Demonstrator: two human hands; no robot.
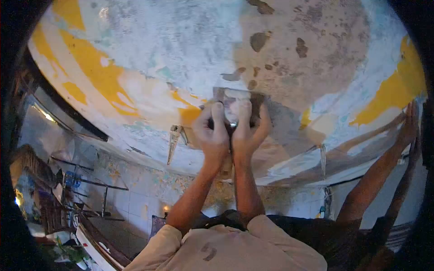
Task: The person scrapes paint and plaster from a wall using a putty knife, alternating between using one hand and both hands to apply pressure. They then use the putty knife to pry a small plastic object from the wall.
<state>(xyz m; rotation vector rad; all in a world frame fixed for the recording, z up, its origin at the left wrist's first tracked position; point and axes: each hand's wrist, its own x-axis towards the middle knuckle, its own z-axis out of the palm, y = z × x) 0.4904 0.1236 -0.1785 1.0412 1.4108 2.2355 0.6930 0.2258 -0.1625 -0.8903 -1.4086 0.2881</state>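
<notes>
Roughly partway: L hand (212, 133) & R hand (247, 131) were both closed round a trowel (235, 100), pressed flat vs. the ceiling (181, 40). The grey patch (282, 124) beside it looked skimmed. Yellow paint (97, 72) & pits elsewhere weren't done. A co-worker's hand (410, 122) touched the ceiling far R.

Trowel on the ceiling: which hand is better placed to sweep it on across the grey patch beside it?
Probably the right hand: it lies on the trowel on the side next to the grey patch. The left hand grips it too, on the far side.
</notes>
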